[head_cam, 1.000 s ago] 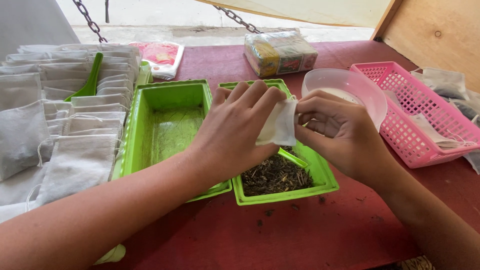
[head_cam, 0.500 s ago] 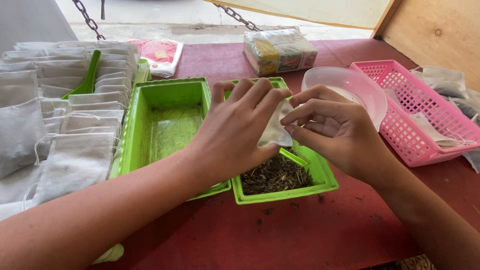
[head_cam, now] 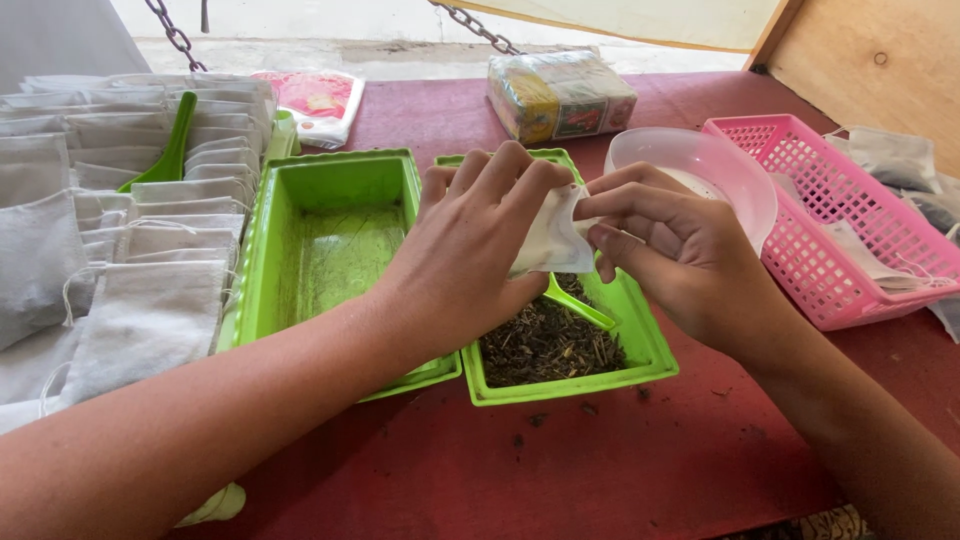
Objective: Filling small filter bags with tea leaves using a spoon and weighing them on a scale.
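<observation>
Fingers (head_cam: 520, 185) of the left hand (head_cam: 465, 260) are curling over the top of a small white filter bag (head_cam: 552, 240), pinching its upper edge. Fingers (head_cam: 625, 205) of the right hand (head_cam: 680, 260) are closing narrow on the same bag's right corner, thumb underneath. The bag is hanging between both hands, off the bench, directly above the right green tray (head_cam: 640, 345).

That tray is holding dark dried leaf bits (head_cam: 545, 345) heaped toward the near end, with a green scoop (head_cam: 580, 305) lying in it just under the bag. Touching it on the left is sitting a second green tray (head_cam: 330, 250), deeper, showing only a dusting of residue on its floor.

Beyond the right hand a clear plastic bowl (head_cam: 715, 165) is resting near a pink slotted basket (head_cam: 850, 240), which is containing a few filled bags with strings. More bags are lying outside the basket at the far right.

At the left, rows of flat empty white bags (head_cam: 150, 230) are overlapping in stacks, a green spoon (head_cam: 170, 150) lying across them.

At the far edge of the red bench (head_cam: 600, 460) a wrapped packet of boxes (head_cam: 560, 95) and a red-and-white pouch (head_cam: 310, 100) are sitting apart. Loose crumbs are scattering on the bench near the tray.
</observation>
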